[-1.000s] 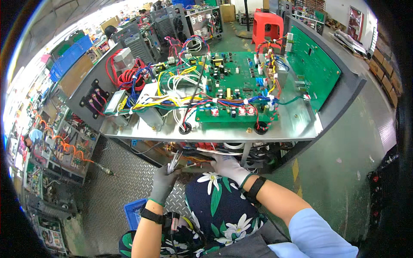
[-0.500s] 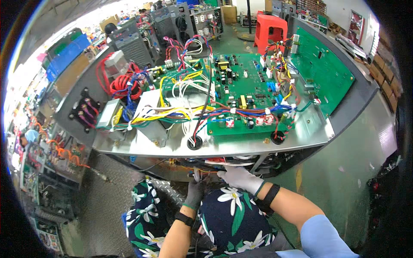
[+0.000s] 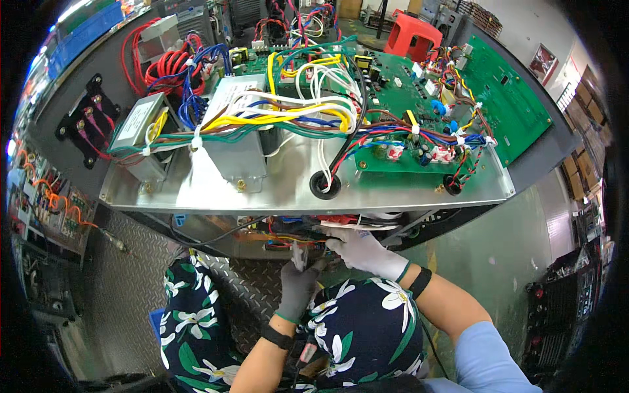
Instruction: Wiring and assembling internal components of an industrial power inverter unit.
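Note:
My left hand, in a dark grey glove, is closed around a small pale grey object whose kind I cannot make out. It is just in front of the opening beneath the metal shelf. My right hand, in a white glove, reaches under the shelf's front edge with its fingers bent among wires. What its fingertips hold, if anything, is hidden. Above both hands, the open electrical unit carries a green circuit board, a grey metal box and a bundle of coloured wires.
Coiled red cables lie at the unit's left, beside a dark side panel. A red stool stands behind it. My flower-patterned knees are below the opening, above a ridged metal plate. Black equipment stands on the right.
My view has shifted, so the unit looks larger and nearer. Both hands stay at the opening under the shelf, and the pale object in my left hand shows more plainly.

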Action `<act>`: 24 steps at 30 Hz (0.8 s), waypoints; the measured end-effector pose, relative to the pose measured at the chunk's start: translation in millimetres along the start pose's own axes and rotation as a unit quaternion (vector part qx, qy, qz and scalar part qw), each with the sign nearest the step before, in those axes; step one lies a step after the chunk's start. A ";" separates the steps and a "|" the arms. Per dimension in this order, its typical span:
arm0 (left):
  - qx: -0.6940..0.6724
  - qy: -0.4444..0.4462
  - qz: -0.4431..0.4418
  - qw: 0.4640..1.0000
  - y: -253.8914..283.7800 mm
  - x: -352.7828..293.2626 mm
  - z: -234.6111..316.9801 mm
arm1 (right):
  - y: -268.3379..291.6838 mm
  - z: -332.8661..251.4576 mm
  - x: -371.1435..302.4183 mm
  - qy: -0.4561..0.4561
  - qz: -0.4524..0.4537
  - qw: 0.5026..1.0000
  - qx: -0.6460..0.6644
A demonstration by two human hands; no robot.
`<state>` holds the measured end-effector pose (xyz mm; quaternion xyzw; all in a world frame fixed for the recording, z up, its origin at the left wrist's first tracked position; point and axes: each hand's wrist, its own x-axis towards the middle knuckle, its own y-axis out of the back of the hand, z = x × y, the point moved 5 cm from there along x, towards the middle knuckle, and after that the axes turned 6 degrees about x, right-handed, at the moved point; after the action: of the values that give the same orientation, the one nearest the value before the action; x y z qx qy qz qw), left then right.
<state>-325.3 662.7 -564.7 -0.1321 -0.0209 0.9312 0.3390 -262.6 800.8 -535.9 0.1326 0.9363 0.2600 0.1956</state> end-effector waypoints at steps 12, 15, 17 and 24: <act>0.046 -0.012 -0.054 0.997 10.1 10.9 8.3 | 2.2 -4.1 -2.9 -0.046 -0.026 0.998 0.018; 0.052 0.059 -0.052 0.996 9.1 9.7 -8.7 | 4.8 -16.3 -7.1 -0.084 -0.038 0.995 0.043; 0.051 0.032 -0.054 0.997 8.2 9.8 -7.7 | 7.0 -20.1 -9.0 -0.086 -0.032 0.994 0.057; 0.036 0.001 -0.075 0.997 -0.3 10.0 2.1 | 6.7 -15.7 -9.5 -0.073 -0.026 0.995 0.061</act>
<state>-332.9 669.5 -565.0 -0.1190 0.0036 0.9031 0.4126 -260.0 796.1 -517.1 0.1381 0.9368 0.1867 0.2618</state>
